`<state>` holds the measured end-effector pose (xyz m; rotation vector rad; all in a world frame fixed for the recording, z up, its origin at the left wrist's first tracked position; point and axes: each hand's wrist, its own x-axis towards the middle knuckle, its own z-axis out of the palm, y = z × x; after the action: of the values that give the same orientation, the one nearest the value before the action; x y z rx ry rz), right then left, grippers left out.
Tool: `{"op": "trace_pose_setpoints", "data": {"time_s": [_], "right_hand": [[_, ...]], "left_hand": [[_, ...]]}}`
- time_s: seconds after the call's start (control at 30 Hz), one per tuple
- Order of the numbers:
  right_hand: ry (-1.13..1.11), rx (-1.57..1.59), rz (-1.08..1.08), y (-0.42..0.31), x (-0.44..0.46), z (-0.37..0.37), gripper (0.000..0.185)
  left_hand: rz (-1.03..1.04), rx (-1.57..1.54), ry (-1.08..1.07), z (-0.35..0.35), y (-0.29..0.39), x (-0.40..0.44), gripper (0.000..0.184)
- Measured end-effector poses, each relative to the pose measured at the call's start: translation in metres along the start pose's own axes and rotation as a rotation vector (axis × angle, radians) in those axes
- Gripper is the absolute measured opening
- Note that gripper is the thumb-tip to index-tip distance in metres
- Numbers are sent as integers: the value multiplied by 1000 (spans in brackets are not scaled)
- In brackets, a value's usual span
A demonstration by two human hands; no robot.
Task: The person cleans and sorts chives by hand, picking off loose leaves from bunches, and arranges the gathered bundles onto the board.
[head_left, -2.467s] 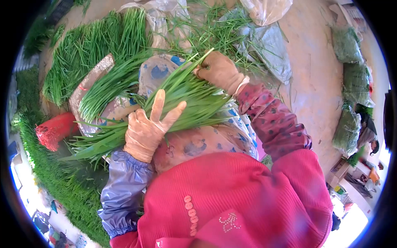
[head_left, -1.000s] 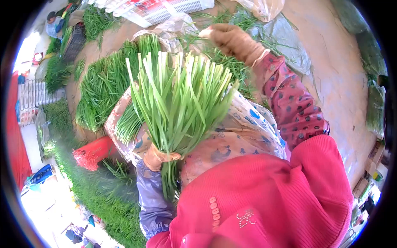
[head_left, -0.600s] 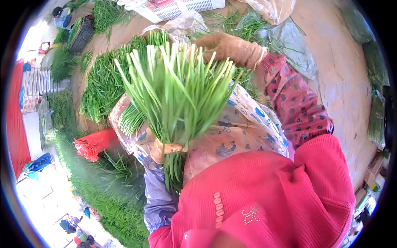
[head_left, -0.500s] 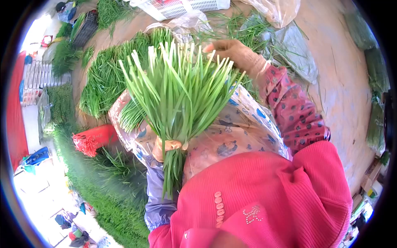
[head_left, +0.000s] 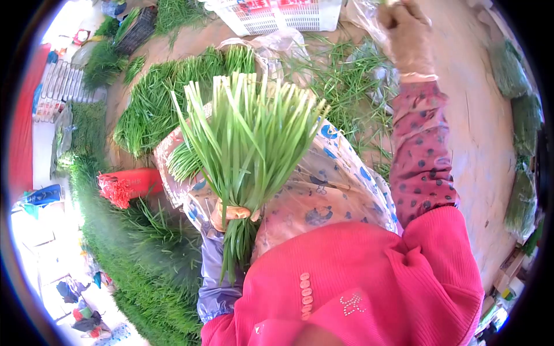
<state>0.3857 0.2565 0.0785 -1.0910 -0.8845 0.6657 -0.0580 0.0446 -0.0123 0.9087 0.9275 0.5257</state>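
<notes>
My left hand (head_left: 235, 212) is wrapped round a bunch of garlic chives (head_left: 248, 138) near its lower end. The pale cut ends fan out at the top, and the dark leaf tips hang below the hand over my lap. Away to the upper right, my right hand (head_left: 407, 34) is raised at the frame's edge with curled fingers. A small pale bit shows at its fingertips, too cut off to name. Beneath the bunch, a patterned plastic apron (head_left: 323, 199) covers my lap. A smaller bundle of chives (head_left: 184, 161) lies just left of the held bunch.
A chive pile (head_left: 150, 109) lies on the floor ahead, with loose scraps (head_left: 352, 81) to its right. A white plastic basket (head_left: 277, 20) stands beyond. At left are a red bundle (head_left: 130, 185) and a long mass of greens (head_left: 144, 282); bagged greens (head_left: 526, 121) line the right.
My right hand has moved from beside the cut ends up and right, over the floor, its fingers now curled. The left hand still grips the bunch, and the view has shifted slightly.
</notes>
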Motion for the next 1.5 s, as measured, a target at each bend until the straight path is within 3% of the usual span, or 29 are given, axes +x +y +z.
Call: {"op": "trace_pose_setpoints", "data": {"time_s": [0.03, 0.1, 0.17, 0.2, 0.3, 0.33, 0.37, 0.4, 0.47, 0.5, 0.6, 0.67, 0.73, 0.77, 0.8, 0.87, 0.93, 0.97, 1.0, 1.07, 1.13, 1.2, 1.3, 1.37, 1.4, 1.5], "right_hand": [[-12, 5, -5, -12, 3, 0, 19], [-203, -564, -210, -37, 5, 1, 24], [-625, -619, -66, -10, -5, 13, 23], [-618, -630, -67, -12, -20, 21, 23], [-1133, -579, 50, -32, -90, 56, 63], [-1137, -604, -125, -26, -102, 58, 67], [-1130, -498, 46, -28, -102, 57, 59], [-1122, -390, 215, -31, -100, 56, 51], [-877, -548, 102, -12, -76, 55, 46], [-637, -445, 119, -10, -76, 49, 34], [-671, -180, 187, -8, -54, 37, 28], [-660, -251, 170, -48, -76, 53, 27], [-1041, -445, -101, -73, -90, 64, 26], [-1038, -451, -99, -68, -97, 69, 26], [-1032, -608, -402, -57, -104, 75, 26], [-1014, -759, -710, -56, -113, 85, 26], [-1329, -986, -341, -63, -119, 95, 23], [-1302, -898, -493, -43, -120, 94, 21], [-1317, -896, -499, -41, -121, 94, 21], [-1274, -867, -292, -40, -124, 95, 20], [-1214, -899, -298, -24, -120, 89, 17], [-805, -1169, -488, 2, -98, 79, 16], [-721, -1258, -549, -1, -54, 40, 15], [-491, -1393, -116, -15, -40, 33, 24], [-501, -1400, -129, -20, -41, 33, 24], [-747, -905, -364, -45, -78, 45, 37]], "left_hand": [[-6, -48, -3, 0, -3, -2, 63], [49, -315, -65, 21, 11, -1, 69], [41, -212, -71, 11, 5, 2, 71], [26, -104, -73, 9, 2, 5, 73], [50, -3, -27, 20, 12, 8, 77], [63, 48, 11, 22, 14, 8, 79], [127, 281, 5, 10, 5, 7, 83], [134, 278, 15, 8, 1, 3, 83], [90, 92, 33, 18, 5, -5, 85], [70, 97, 21, 21, 11, -8, 86], [5, 28, 68, 16, -1, -15, 86], [91, 100, 43, 17, 2, -8, 85], [171, 181, 11, 18, 4, -3, 84], [173, 177, 8, 19, 4, -2, 83], [175, 174, 6, 19, 4, -1, 83], [146, 128, 4, 25, 7, -1, 83], [90, 34, 11, 28, 7, -2, 83], [94, 26, 19, 26, 4, -2, 83], [98, 75, 6, 21, -2, -1, 83], [103, 114, 1, 20, -5, -2, 82], [32, -41, 46, 27, -1, -5, 81], [19, -122, 51, 33, 7, -4, 79], [31, -70, -15, 26, -3, -2, 78], [8, -96, -4, 30, 2, -2, 78], [-23, -105, 3, 32, 6, -1, 78], [22, -55, -8, 31, 3, 6, 77]]}}
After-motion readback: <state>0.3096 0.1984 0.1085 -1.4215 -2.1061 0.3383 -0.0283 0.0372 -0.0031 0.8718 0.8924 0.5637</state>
